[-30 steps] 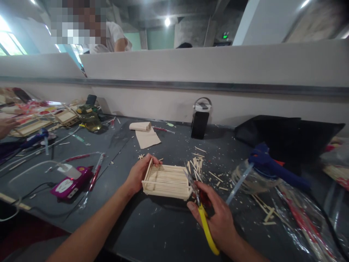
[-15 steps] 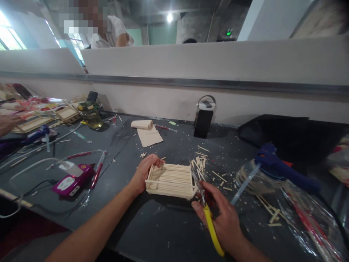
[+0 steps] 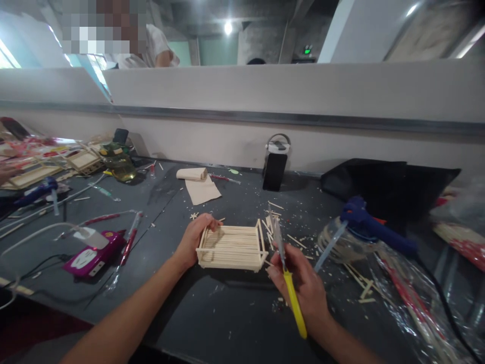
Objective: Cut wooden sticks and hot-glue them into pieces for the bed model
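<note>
My left hand (image 3: 195,237) is closed around the left end of a small tray of pale wooden sticks (image 3: 231,245). Its slatted floor faces up, with stick rails along the ends. My right hand (image 3: 303,280) grips yellow-handled scissors (image 3: 291,298), their metal blades pointing up and away. The blades stand apart from the tray, just to its right. Cut stick pieces (image 3: 270,227) lie behind the scissors, partly hidden by them.
A blue glue gun (image 3: 375,227) rests over a clear jar (image 3: 329,237) at right. Plastic-wrapped sticks (image 3: 409,293) lie nearby. Left are a purple power strip (image 3: 94,253) and cables. Behind stand a cloth roll (image 3: 200,187) and black phone (image 3: 275,172). A co-worker (image 3: 151,45) is beyond the partition.
The scissors have moved off the tray's right end, away to the right, and tilted more upright. A stick rail at that end shows more plainly. The camera view has shifted slightly.
</note>
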Motion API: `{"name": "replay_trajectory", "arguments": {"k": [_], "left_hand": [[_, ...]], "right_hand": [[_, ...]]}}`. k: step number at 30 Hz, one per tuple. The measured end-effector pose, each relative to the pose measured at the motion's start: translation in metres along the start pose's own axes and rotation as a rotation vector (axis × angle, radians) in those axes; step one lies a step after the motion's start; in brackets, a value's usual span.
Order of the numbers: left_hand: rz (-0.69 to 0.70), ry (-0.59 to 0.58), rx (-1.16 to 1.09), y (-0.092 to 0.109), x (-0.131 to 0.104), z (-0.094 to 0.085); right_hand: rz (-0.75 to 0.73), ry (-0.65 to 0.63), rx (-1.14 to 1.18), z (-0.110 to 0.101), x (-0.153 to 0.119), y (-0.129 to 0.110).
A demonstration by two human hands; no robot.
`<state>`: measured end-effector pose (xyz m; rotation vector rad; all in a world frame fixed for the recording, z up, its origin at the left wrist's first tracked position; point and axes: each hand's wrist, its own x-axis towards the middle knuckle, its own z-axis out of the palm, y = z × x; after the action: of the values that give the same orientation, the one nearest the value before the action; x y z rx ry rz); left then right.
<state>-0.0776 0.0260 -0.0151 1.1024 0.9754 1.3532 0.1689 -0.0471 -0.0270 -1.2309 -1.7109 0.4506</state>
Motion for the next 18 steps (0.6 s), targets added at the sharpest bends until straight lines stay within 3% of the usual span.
{"name": "replay_trajectory", "arguments": {"k": [7, 18], "left_hand": [[-0.058, 0.081, -0.087, 0.0021, 0.0019, -0.0040], [-0.117, 0.121, -0.075, 0.0043, -0.0006, 0.0001]], "right_hand": [[0.101, 0.069, 0.148, 0.0006, 0.0052, -0.0014], [0.134, 0.051, 0.205, 0.0038, 0.0045, 0.0016]]}}
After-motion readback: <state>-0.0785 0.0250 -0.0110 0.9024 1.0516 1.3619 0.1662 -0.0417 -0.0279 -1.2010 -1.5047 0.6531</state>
